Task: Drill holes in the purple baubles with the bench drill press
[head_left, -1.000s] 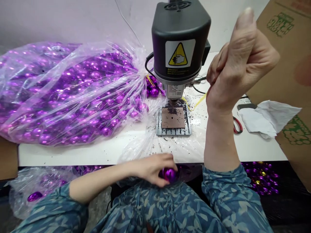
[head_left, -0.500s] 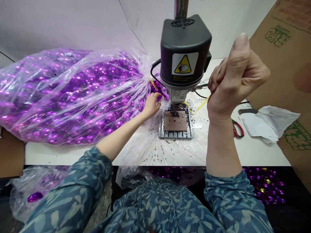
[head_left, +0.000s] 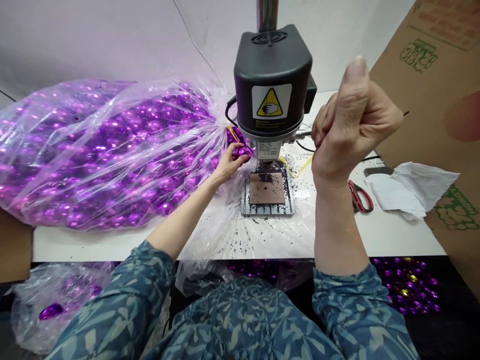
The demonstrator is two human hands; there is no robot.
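A small black bench drill press (head_left: 273, 75) stands in the middle of the worktable. My right hand (head_left: 352, 125) is closed in a fist, thumb uppermost, at the end of the metal feed lever (head_left: 302, 134) on the press's right side. At the tied neck of a large clear bag of shiny purple faceted beads (head_left: 123, 155), the thumb and fingers of my left hand (head_left: 229, 164) close around one purple bead (head_left: 243, 152). Under the chuck, a brown square board (head_left: 267, 192) with a dark hole lies on the slotted metal base (head_left: 245, 207). No bead sits on it.
Dark shavings surround the base on the white table (head_left: 93, 245). Red-handled scissors (head_left: 363, 199) and crumpled white paper (head_left: 405, 190) lie to the right, beside a tall cardboard box (head_left: 416, 115). More purple beads (head_left: 408, 287) are below the table edge.
A purple bead now shows between my left thumb and fingers, at the bag's neck. My right fist stays at the lever. The whole view has shifted slightly.
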